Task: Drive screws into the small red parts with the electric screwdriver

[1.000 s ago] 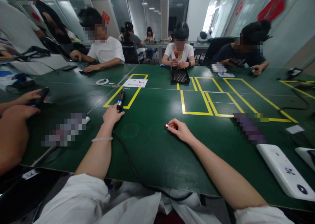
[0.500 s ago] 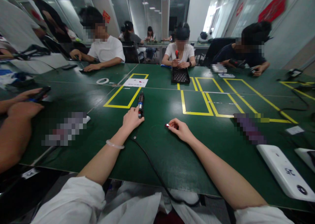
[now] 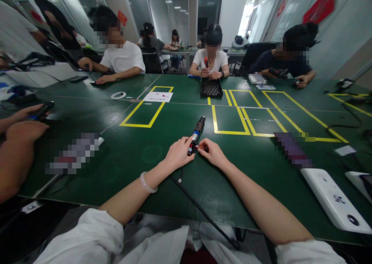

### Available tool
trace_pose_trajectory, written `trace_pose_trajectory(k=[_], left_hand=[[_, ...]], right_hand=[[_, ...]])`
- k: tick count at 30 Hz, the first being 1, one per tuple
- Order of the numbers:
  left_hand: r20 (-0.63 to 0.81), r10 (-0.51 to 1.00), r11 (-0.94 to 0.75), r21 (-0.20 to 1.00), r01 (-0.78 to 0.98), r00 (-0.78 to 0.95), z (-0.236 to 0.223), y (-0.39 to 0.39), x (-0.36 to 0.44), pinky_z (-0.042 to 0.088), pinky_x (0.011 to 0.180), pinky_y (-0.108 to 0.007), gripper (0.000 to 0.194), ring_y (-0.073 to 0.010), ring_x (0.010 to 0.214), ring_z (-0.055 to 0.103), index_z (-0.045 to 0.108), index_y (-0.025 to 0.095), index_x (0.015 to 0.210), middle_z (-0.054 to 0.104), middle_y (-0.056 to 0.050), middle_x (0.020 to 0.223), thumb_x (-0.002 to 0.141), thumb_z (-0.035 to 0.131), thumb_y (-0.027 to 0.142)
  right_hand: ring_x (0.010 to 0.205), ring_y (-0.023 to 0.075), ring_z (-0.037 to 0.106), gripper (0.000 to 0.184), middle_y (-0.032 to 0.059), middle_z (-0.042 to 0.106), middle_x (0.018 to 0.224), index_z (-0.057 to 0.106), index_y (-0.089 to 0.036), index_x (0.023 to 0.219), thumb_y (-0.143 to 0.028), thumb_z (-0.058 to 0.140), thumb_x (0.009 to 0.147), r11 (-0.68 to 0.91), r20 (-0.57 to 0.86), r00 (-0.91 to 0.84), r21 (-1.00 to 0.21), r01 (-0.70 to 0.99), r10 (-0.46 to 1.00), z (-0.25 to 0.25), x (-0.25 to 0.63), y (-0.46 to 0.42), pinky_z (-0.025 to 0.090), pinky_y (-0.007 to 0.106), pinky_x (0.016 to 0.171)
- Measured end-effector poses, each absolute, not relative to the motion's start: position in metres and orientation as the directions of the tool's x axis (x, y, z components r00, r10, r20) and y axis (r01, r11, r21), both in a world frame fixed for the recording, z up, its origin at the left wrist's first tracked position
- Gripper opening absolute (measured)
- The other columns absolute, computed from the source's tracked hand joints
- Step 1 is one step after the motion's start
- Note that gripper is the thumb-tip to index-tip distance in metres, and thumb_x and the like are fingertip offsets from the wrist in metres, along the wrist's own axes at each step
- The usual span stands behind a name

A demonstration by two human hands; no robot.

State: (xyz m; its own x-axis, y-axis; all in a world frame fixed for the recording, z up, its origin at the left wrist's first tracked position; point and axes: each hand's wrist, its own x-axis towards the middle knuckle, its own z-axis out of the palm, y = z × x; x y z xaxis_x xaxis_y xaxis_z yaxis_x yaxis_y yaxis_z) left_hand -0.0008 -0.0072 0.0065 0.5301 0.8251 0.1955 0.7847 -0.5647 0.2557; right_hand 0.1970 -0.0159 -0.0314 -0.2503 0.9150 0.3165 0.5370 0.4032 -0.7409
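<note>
My left hand point(image 3: 180, 151) is closed around the rear part of a corded electric screwdriver point(image 3: 198, 127), dark with a blue and silver band. It lies near the table top with its tip pointing away and slightly right. My right hand point(image 3: 213, 153) pinches a small red part point(image 3: 200, 147), mostly covered by the fingers; its kind is unclear. The fingers of that hand are right beside the screwdriver's rear end; whether they touch it I cannot tell. A black cord point(image 3: 200, 208) runs from under my left hand to the table's front edge. Beside it is a small ring-shaped piece point(image 3: 179, 180).
Yellow tape outlines point(image 3: 232, 132) mark the green table point(image 3: 139, 182). A white sheet point(image 3: 159, 97) and a white ring point(image 3: 118, 95) lie farther left. At right rests a white power bank point(image 3: 334, 202). Across the table, a person works over a black tray point(image 3: 211, 89); other people sit around.
My left hand has brought the screwdriver rightward and nearer, turning it so that it meets my right hand. The cord shifted with it. My right hand has stayed nearly in place, holding the red part.
</note>
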Motion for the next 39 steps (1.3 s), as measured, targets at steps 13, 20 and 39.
trace_pose_trajectory(k=[13,20,39], left_hand=[[0.157,0.827,-0.556,0.092,0.826,0.54,0.0125,-0.0129,0.0048,0.047,0.084,-0.035,0.064,-0.0256,0.104,0.056,0.036,0.02,0.142,0.052,-0.011,0.127,0.084,0.053,0.039],[0.177,0.815,-0.569,0.06,0.82,0.552,0.0104,-0.0126,0.0047,0.046,0.084,-0.035,0.064,-0.0256,0.102,0.056,0.035,0.019,0.143,0.052,-0.012,0.126,0.085,0.053,0.04],[0.24,0.818,-0.531,-0.03,0.847,0.522,0.0123,-0.0066,0.0042,0.041,0.083,-0.035,0.059,-0.0245,0.099,0.051,0.036,0.026,0.144,0.052,-0.011,0.115,0.091,0.048,0.049]], right_hand=[[0.07,0.0141,0.053,0.011,-0.0002,0.058,0.076,0.055,-0.019,0.086,-0.019,0.065,0.081,0.445,0.316,-0.314,-0.666,0.599,0.895,-0.0285,0.1934,-0.0165,0.042,0.025,0.066],[0.07,0.0141,0.057,0.013,-0.0002,0.063,0.077,0.055,-0.02,0.095,-0.024,0.062,0.084,0.442,0.316,-0.317,-0.737,0.511,0.894,-0.0314,0.1935,-0.0174,0.045,0.025,0.067],[0.076,0.0149,0.059,0.01,0.0028,0.065,0.085,0.061,-0.019,0.095,-0.023,0.052,0.091,0.469,0.346,-0.322,-0.723,0.508,0.881,-0.0262,0.1959,-0.0213,0.045,0.026,0.072]])
